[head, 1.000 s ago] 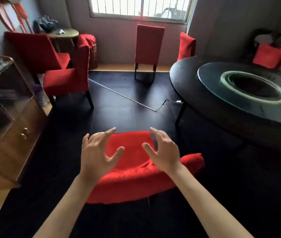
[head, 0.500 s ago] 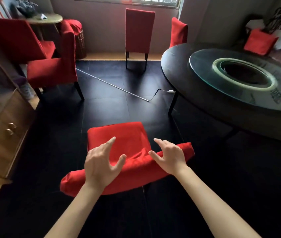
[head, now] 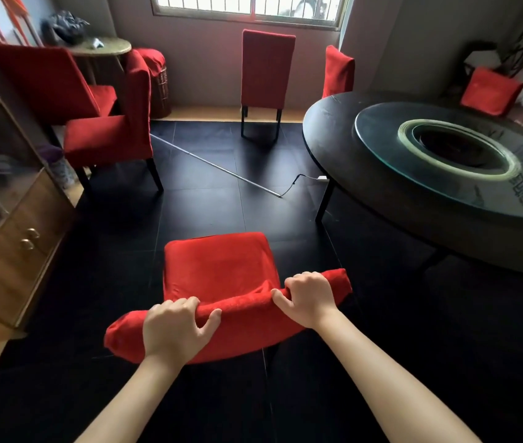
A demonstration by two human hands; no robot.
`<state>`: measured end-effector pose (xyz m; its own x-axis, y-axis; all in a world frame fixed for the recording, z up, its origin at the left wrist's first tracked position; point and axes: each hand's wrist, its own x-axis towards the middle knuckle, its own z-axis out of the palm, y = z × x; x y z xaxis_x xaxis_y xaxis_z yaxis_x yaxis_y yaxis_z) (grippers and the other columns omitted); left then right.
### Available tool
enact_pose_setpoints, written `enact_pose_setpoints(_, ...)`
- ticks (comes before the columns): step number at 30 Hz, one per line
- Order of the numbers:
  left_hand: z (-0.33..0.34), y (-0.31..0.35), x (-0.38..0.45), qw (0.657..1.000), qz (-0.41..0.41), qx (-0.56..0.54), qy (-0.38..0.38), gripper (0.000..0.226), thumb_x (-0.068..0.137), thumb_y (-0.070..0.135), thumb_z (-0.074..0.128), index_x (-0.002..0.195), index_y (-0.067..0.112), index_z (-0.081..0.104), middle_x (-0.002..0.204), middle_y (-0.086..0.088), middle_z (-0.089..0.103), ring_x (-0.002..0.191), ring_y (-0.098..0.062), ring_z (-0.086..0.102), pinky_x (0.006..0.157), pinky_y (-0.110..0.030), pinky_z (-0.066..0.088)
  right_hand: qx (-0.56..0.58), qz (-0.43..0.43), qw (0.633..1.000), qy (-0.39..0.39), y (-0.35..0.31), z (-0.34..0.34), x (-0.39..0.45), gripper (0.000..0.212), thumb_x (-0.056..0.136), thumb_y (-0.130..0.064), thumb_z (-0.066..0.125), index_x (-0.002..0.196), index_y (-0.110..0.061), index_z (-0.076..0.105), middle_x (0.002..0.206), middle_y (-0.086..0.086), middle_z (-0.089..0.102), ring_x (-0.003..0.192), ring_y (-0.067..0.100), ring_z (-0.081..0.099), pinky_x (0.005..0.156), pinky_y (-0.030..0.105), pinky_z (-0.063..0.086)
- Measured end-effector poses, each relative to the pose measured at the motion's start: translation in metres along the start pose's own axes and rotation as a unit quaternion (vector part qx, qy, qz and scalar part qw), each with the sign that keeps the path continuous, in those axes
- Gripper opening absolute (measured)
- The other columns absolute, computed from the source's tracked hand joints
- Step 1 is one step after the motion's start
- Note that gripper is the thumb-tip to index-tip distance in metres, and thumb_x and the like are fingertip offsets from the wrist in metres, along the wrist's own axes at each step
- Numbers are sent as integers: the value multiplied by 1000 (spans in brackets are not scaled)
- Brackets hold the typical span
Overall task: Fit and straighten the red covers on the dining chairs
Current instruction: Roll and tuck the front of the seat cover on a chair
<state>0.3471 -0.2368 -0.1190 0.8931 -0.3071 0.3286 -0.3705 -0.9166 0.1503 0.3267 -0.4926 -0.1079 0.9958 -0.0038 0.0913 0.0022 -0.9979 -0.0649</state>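
Along the left edge of the frame stands a wooden cabinet (head: 13, 225) with glass above and two brass handles. Just past it, at upper left, two red-covered chairs (head: 106, 135) crowd together by a small round side surface (head: 101, 49). From their legs a thin white rod (head: 215, 164) runs diagonally across the dark floor (head: 221, 206), which lies open through the middle of the frame.

At lower centre the nearest chair (head: 218, 266) shows its red seat and, closer in, the top edge of its back in the red cover (head: 241, 308). The left hand (head: 173, 330) grips that edge left of centre, fingers curled over the far side and thumb on the near side. The right hand (head: 311, 298) grips the same edge further right, knuckles up, near the cover's right corner. The fabric between the hands bunches into a thick roll.

At upper centre a tall chair (head: 268, 68) stands alone under the window. At right the big round dark surface (head: 333, 132) with its glass turntable (head: 381, 135) fills the frame, its rim near the chair's right side, a strip of floor between.
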Motion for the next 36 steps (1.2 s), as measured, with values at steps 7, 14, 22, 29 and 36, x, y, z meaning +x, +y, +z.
enact_pose_setpoints(7,1,1,2,1000,18,-4,24,54,79,57,41,45,15,48,41,2,46,35,-19,44,46,-22,29,-20,-4,996,83,-1,6,-1,53,80,-49,36,42,-13,48,41,2,49,38,21,49,48,25,36)
enact_pose_setpoints(14,5,-11,-2,998,60,-23,22,53,79,55,43,44,15,47,41,3,45,34,-17,42,45,-22,31,-26,16,992,123,-12,9,-20,48,78,-46,40,41,-16,42,38,0,46,35,19,46,46,23,34)
enact_pose_setpoints(22,11,-16,8,991,126,-37,20,50,76,55,45,45,16,48,42,5,47,36,-17,46,47,-24,36,-31,87,984,150,-26,4,-55,44,78,-46,40,43,-20,34,37,-2,45,34,16,44,43,24,36)
enact_pose_setpoints(29,18,-4,24,980,188,-61,14,46,73,53,46,46,16,51,44,4,50,40,-22,53,50,-29,44,-29,162,976,146,-26,3,-82,52,80,-47,38,42,-13,47,38,0,46,35,18,46,43,28,41)
enact_pose_setpoints(36,27,17,46,964,255,-76,0,46,73,52,45,46,16,53,45,3,52,42,-24,56,51,-30,46,-35,230,961,149,-20,1,-100,46,82,-48,40,45,-20,35,38,-4,44,34,14,43,40,28,41)
